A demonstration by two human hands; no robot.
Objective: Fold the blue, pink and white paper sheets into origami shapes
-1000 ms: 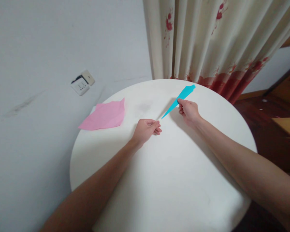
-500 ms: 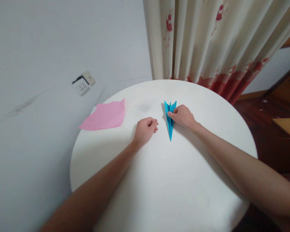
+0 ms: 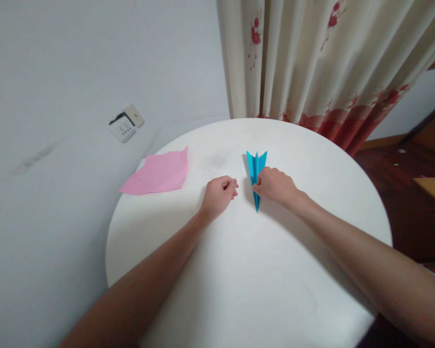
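Blue folded paper dart (image 3: 255,175) lies on the round white bench (image 3: 261,270), pinched by the right hand (image 3: 275,186); the left hand (image 3: 219,194) rests curled, empty, just beside. Uneven pressure could skew its creases.

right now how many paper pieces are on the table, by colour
blue: 1, the folded paper plane under the right hand
pink: 1, the flat sheet beyond the left hand
total: 2 on the white table
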